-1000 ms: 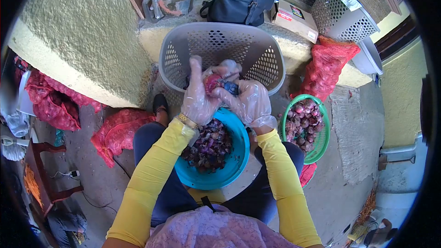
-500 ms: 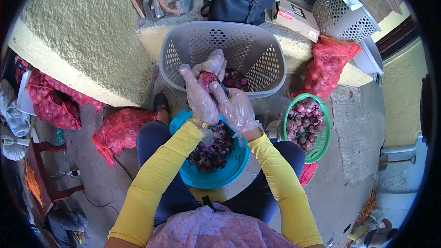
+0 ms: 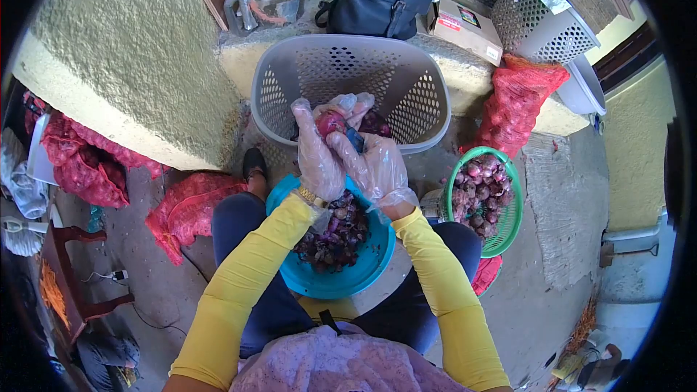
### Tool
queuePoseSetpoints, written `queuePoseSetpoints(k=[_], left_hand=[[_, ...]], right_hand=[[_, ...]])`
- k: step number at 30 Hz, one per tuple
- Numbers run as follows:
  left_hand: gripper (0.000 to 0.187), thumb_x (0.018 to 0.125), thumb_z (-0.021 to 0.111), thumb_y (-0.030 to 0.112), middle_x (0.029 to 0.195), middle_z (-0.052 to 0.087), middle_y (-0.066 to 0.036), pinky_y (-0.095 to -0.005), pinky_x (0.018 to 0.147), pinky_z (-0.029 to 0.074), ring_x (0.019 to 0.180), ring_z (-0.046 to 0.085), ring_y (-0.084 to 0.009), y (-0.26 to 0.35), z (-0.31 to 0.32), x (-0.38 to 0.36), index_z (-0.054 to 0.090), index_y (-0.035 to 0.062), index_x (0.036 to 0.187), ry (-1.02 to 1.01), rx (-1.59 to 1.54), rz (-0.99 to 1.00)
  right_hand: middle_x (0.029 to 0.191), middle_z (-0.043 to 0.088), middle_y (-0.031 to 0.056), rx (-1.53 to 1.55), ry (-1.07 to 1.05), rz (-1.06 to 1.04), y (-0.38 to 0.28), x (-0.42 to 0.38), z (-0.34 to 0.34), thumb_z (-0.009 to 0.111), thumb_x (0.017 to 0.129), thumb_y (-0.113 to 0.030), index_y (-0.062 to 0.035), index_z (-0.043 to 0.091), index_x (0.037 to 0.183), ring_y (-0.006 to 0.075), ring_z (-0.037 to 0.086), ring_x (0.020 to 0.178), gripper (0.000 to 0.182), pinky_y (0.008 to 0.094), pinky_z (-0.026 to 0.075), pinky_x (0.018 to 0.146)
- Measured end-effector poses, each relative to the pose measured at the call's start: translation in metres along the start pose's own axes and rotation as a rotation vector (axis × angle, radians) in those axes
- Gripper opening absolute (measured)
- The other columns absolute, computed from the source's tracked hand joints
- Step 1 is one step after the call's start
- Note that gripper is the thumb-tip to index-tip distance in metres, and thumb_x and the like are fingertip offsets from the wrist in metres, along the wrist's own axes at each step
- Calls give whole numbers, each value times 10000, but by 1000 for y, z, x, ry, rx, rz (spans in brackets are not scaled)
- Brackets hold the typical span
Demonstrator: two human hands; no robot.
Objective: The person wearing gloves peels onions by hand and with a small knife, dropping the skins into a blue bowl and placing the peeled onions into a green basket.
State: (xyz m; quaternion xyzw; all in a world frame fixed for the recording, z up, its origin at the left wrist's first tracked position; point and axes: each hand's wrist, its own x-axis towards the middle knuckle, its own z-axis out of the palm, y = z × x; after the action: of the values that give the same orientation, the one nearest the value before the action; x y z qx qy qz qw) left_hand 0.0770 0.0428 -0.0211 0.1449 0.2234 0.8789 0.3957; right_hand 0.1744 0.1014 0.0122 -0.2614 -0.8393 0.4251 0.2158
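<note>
In a clear plastic glove, my left hand (image 3: 319, 152) is closed around a red onion (image 3: 332, 123). My right hand (image 3: 377, 167), gloved the same way, grips a blue-handled tool (image 3: 354, 139) against the onion; its working end is hidden. Both hands are above the near rim of a grey perforated basket (image 3: 283, 51), with other red onions (image 3: 375, 125) inside it. Below my wrists, between my knees, a blue basin (image 3: 370, 268) holds dark onion skins and scraps (image 3: 335, 236).
At my right stands a green basket (image 3: 514, 229) of red onions (image 3: 479, 192), with a red mesh sack (image 3: 517, 105) behind it. Another mesh sack (image 3: 192, 207) lies to the left. A black backpack (image 3: 385, 0), a carton (image 3: 465, 29) and a clear bucket (image 3: 279, 0) sit on the ledge.
The onion has turned between my hands, showing a smoother pink-red side. My right hand has shifted slightly, and more of the blue handle shows.
</note>
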Motion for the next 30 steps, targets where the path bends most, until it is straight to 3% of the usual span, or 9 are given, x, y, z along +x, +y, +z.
queuePoseSetpoints(k=[3, 8, 18, 20, 21, 22, 24, 25, 30], left_hand=[[796, 1070, 303, 695, 1289, 656, -263, -502, 1224, 390, 1297, 601, -377, -5, 0, 3, 612, -32, 1167, 31, 5, 72], [802, 1072, 295, 692, 1320, 639, -258, -520, 1229, 380, 1332, 575, -381, -6, -3, 3, 607, -40, 1175, 59, 83, 118], [798, 1074, 276, 694, 1474, 561, -254, -512, 1222, 378, 1410, 506, -410, 10, -22, 16, 569, -11, 1305, 116, -78, -50], [776, 1070, 288, 698, 1490, 561, -237, -508, 1228, 368, 1385, 524, -397, 26, -20, 20, 576, 12, 1289, 147, -89, -191], [721, 1074, 352, 669, 1393, 618, -210, -489, 1147, 472, 1242, 609, -359, 31, -19, 19, 592, 13, 1253, 145, -182, -213], [721, 1074, 352, 669, 1393, 618, -210, -489, 1147, 472, 1242, 609, -359, 35, -29, 20, 592, 13, 1253, 145, -180, -209], [720, 1068, 377, 673, 1189, 668, -181, -451, 981, 588, 1073, 658, -326, 41, -46, 22, 642, 5, 1109, 53, -284, -273], [686, 1066, 421, 647, 1068, 648, -155, -419, 863, 630, 1005, 657, -307, 43, -48, 21, 632, -5, 1019, 169, -238, -286], [573, 1077, 514, 544, 1083, 641, -154, -429, 912, 620, 990, 658, -317, 49, -50, 19, 634, -15, 1036, 198, -276, -379]], right_hand=[[708, 672, 270, 163, -16, 153, 3, 1, 4, 654, 980, -585, 72, 737, 852, 395, 655, 638, 674, 467, 507, 675], [664, 642, 232, 120, -102, 224, 3, 2, 8, 542, 1035, -617, 88, 726, 864, 294, 582, 611, 749, 463, 492, 684], [633, 576, 125, 175, -68, 144, 4, -2, -1, 572, 1056, -530, 35, 735, 862, 190, 464, 619, 619, 406, 466, 636], [703, 690, 222, 153, -119, 5, 4, -2, -17, 723, 964, -503, 28, 763, 898, 262, 625, 613, 537, 413, 513, 674], [725, 714, 207, 50, -211, -79, -1, -3, -28, 772, 929, -452, -1, 788, 938, 263, 692, 625, 451, 418, 540, 670], [725, 714, 207, 52, -212, -83, -8, -6, -36, 772, 929, -452, -1, 788, 938, 263, 692, 625, 451, 418, 540, 670], [697, 664, 203, -94, -266, -322, -14, -13, -46, 756, 901, -407, -44, 786, 928, 340, 643, 615, 365, 444, 504, 641], [715, 677, 223, -45, -313, -232, -2, -15, -47, 797, 843, -501, -67, 797, 912, 420, 647, 654, 440, 469, 511, 636], [664, 680, 187, -421, -338, -306, 12, -21, -45, 800, 783, -647, -76, 800, 868, 405, 667, 648, 577, 483, 532, 648]])
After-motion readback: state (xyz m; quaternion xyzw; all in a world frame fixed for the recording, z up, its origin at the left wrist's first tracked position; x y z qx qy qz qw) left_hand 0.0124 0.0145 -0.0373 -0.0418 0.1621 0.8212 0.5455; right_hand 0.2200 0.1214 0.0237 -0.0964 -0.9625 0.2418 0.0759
